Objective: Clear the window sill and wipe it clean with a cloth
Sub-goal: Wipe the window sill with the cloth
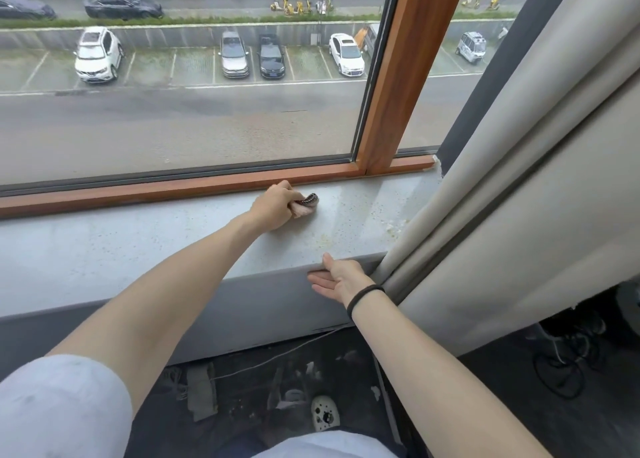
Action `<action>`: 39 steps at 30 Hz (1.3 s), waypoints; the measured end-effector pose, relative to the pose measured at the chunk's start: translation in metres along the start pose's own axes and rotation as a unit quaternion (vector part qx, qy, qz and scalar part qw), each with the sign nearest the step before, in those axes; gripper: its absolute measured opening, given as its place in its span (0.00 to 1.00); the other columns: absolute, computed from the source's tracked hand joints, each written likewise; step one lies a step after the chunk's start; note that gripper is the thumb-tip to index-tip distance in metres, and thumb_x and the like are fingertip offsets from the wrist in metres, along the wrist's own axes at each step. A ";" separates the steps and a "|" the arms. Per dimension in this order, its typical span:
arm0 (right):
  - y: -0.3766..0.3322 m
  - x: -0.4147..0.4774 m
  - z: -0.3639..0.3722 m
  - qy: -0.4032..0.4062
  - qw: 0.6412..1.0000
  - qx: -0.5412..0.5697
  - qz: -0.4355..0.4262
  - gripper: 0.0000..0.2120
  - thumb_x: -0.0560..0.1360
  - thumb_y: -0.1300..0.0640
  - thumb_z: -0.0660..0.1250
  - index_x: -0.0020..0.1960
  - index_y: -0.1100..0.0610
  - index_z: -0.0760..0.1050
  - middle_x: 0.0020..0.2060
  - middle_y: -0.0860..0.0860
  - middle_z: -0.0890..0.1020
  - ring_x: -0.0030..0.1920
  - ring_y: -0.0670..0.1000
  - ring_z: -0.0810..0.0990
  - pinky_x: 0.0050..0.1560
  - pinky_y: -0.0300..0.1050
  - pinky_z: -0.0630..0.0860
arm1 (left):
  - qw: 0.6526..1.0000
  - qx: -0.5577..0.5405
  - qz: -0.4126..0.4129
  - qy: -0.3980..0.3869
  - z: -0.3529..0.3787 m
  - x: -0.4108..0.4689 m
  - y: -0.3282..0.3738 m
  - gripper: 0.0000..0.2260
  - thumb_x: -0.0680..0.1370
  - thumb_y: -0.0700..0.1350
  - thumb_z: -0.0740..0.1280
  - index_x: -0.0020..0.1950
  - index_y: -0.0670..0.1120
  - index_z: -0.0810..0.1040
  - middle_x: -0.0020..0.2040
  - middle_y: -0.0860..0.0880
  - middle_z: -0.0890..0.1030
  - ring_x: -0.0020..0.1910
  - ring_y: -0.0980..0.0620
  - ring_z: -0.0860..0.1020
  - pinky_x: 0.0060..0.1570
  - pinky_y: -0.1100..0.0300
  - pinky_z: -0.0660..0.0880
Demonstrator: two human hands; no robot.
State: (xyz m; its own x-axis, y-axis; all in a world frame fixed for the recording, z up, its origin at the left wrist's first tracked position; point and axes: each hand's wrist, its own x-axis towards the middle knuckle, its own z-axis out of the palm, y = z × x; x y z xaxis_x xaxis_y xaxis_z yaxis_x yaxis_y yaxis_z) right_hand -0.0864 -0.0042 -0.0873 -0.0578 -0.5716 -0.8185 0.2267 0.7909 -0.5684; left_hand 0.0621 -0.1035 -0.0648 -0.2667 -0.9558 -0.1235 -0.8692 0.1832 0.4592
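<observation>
- The left arm reaches out across the window sill (104, 249); the left hand (273, 206) grips a bunched cloth (306, 205) near its far edge.
- The right hand (341, 279), fingers straight, rests against the sill's near edge, thumb on top.

Soft overcast daylight through window (180, 76); faint shadows, wide-angle bending at edges.

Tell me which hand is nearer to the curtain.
Right. The right hand rests open on the sill's front edge, close beside the curtain. The left hand grips the cloth farther away, by the window frame.
</observation>
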 end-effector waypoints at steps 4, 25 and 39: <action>0.001 -0.002 0.000 -0.009 1.000 0.003 -0.005 0.15 0.80 0.56 0.61 0.62 0.65 0.70 0.53 0.65 0.80 0.54 0.58 0.81 0.44 0.50 0.76 | 0.999 -0.022 0.021 -0.027 0.009 -0.023 0.007 0.16 0.76 0.35 0.60 0.58 0.46 0.81 0.49 0.47 0.71 0.52 0.45 0.74 0.51 0.51 0.70; -0.015 -0.025 -0.051 -0.009 0.999 0.010 -0.030 0.21 0.80 0.56 0.60 0.69 0.66 0.64 0.67 0.60 0.70 0.63 0.59 0.75 0.52 0.52 0.73 | 0.996 -0.082 -0.017 -0.022 -0.025 -0.072 0.040 0.10 0.72 0.45 0.69 0.41 0.37 0.79 0.38 0.46 0.67 0.30 0.50 0.61 0.18 0.69 0.61; -0.019 -0.001 -0.042 0.040 0.997 0.058 -0.016 0.15 0.79 0.64 0.60 0.64 0.69 0.67 0.58 0.66 0.76 0.58 0.62 0.78 0.48 0.54 0.75 | 0.994 0.059 -0.017 0.092 -0.011 0.018 0.058 0.12 0.75 0.39 0.61 0.53 0.41 0.81 0.51 0.41 0.73 0.56 0.42 0.71 0.46 0.53 0.74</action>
State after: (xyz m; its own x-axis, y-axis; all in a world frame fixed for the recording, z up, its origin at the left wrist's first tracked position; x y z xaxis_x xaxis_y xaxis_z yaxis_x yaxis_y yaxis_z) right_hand -0.1312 -0.0101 -0.0793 -0.1422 -0.5729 -0.8072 0.3351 0.7395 -0.5839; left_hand 0.0112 -0.1130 -0.0303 -0.1656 -0.9857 0.0307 -0.9221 0.1658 0.3496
